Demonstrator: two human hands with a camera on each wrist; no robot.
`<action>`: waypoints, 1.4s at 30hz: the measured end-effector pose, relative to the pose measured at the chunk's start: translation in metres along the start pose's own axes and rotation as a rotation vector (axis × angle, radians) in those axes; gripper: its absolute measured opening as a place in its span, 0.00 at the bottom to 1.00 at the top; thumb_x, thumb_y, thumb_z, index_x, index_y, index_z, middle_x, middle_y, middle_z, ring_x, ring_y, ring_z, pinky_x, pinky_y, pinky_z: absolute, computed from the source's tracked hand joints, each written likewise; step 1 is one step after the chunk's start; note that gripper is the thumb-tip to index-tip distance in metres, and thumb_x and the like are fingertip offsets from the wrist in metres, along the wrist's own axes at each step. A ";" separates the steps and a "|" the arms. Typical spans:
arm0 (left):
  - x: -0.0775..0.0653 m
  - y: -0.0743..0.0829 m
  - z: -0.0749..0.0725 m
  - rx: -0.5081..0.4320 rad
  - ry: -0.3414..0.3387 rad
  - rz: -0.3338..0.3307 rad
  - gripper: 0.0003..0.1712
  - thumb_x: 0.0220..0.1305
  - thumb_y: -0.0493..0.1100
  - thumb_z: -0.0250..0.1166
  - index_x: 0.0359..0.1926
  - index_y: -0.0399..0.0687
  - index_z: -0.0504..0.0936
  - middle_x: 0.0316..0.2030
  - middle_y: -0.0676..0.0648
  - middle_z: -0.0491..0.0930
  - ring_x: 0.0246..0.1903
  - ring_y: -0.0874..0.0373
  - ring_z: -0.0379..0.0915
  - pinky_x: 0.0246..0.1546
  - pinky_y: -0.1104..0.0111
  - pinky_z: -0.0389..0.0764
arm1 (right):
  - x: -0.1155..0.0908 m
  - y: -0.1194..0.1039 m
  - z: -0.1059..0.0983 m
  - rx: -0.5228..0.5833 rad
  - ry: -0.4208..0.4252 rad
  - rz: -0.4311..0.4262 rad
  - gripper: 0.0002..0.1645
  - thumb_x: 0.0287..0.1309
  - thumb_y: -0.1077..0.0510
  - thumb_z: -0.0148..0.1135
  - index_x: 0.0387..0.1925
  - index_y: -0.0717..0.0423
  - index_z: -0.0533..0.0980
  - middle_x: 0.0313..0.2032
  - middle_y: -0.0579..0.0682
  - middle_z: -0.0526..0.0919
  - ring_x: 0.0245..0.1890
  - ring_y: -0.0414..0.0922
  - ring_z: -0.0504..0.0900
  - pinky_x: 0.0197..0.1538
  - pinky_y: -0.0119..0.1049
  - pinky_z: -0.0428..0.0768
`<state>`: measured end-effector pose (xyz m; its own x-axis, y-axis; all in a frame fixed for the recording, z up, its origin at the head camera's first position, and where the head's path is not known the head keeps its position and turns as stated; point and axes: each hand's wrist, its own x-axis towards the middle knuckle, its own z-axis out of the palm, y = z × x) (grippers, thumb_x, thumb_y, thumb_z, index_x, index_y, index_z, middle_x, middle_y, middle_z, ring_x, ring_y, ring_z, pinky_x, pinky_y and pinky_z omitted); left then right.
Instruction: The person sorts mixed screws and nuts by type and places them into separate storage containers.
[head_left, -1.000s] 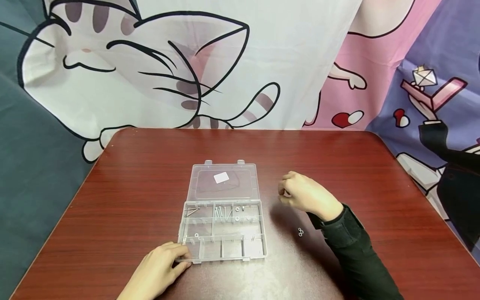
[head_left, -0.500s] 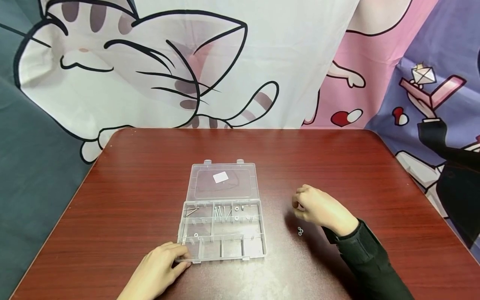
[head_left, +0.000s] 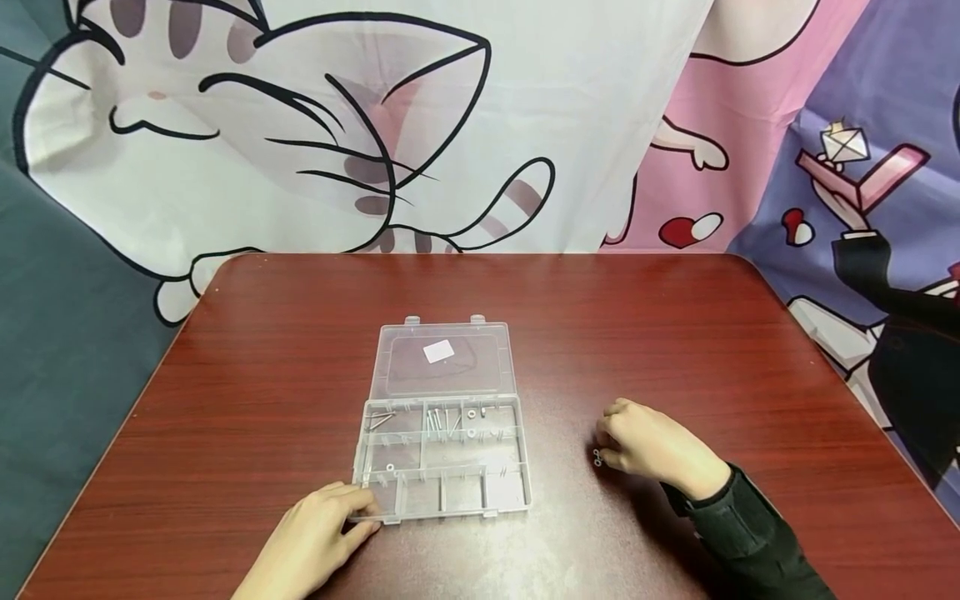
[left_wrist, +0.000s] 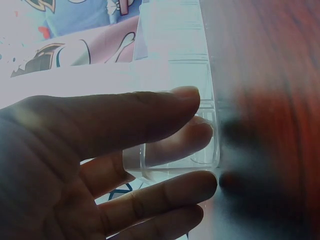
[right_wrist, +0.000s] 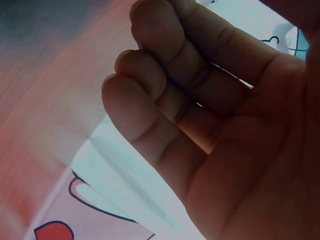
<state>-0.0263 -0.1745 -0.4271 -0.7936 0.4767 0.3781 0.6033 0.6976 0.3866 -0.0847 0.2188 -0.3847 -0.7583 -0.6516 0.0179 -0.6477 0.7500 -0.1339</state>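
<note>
A clear plastic compartment box point(head_left: 472, 454) lies open on the table, its lid point(head_left: 442, 375) folded back. At its near left corner, my left hand point(head_left: 318, 529) pinches the wall between thumb and index finger; the left wrist view shows the thumb point(left_wrist: 165, 112) on the near side. To the right of the box, a few small metal nuts point(head_left: 597, 457) lie clustered on the tabletop. My right hand point(head_left: 652, 442) is low beside them, fingertips right at the cluster. Its fingers point(right_wrist: 135, 100) curve loosely, with nothing visible in them; the index tip and thumb are hidden in the right wrist view.
Screws point(head_left: 435, 421) and a few nuts point(head_left: 471, 414) sit in the back compartments, and another nut point(head_left: 390, 467) lies in the middle row. A white label point(head_left: 438, 351) is on the lid. Behind the reddish-brown table point(head_left: 637, 317) hangs a printed cloth point(head_left: 585, 100).
My right hand has come down and toward the right from beside the lid, ending at the nuts. My left hand stays at the box corner.
</note>
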 end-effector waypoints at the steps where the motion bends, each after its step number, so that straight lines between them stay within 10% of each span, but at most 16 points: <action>1: 0.000 0.000 0.000 -0.001 0.001 0.000 0.20 0.34 0.35 0.73 0.21 0.62 0.71 0.23 0.66 0.69 0.24 0.71 0.64 0.22 0.72 0.68 | -0.001 0.000 0.001 0.002 -0.003 0.007 0.16 0.36 0.60 0.69 0.15 0.47 0.67 0.19 0.39 0.63 0.24 0.40 0.68 0.27 0.34 0.69; 42: 0.000 -0.001 0.001 -0.004 0.002 0.001 0.20 0.35 0.35 0.73 0.21 0.63 0.72 0.23 0.66 0.68 0.24 0.72 0.62 0.21 0.73 0.66 | 0.005 0.005 0.011 0.067 -0.083 0.069 0.19 0.31 0.61 0.64 0.07 0.48 0.61 0.16 0.39 0.61 0.17 0.35 0.59 0.20 0.30 0.63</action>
<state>-0.0271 -0.1752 -0.4285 -0.7925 0.4765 0.3806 0.6047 0.6949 0.3893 -0.0908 0.2178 -0.3962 -0.7901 -0.6083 -0.0753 -0.5861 0.7857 -0.1981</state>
